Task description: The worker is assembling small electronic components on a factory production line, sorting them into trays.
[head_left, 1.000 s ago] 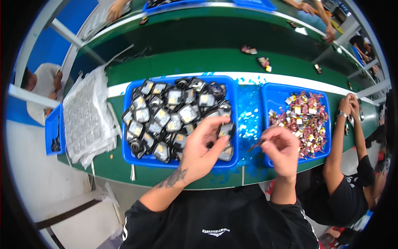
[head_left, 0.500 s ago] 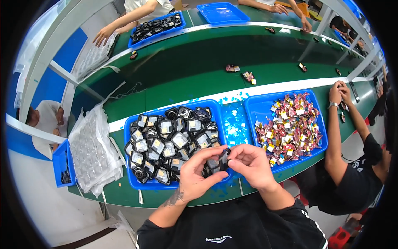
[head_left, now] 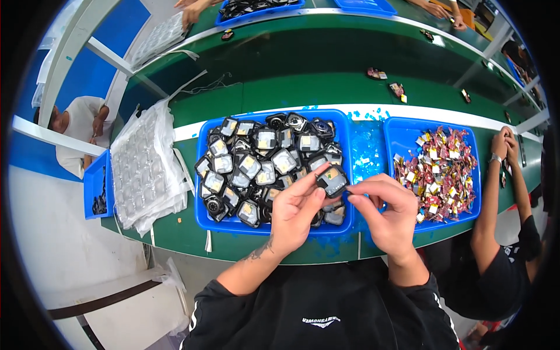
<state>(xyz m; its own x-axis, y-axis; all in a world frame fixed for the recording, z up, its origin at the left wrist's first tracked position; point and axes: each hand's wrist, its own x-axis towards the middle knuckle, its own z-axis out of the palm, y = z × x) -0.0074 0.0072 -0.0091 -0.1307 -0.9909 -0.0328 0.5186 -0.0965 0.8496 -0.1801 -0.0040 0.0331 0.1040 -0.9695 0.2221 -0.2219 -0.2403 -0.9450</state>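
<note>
i have a small black square part pinched in my left hand, thumb and forefinger closed on its left edge, holding it just above the near right corner of the big blue tray. its pale, yellowish face is turned up toward me and it sits tilted, one corner pointing away from me and to the right; it is close to square, so i cannot pick out a long axis. my right hand is just beside it, fingers curled in with the thumb and forefinger tips drawn almost together at the part's right edge; whether they grip something thin there is too small to tell.

the big blue tray is heaped with more of the same black parts, many lying face up with light centres, others turned over or on edge. the strip along its right side is mostly bare blue. touching it on the right is a smaller blue tray holding a loose pile of little red, yellow and white pieces. to the left of the big tray, a stack of clear plastic blister sheets lies on the green bench.
</note>
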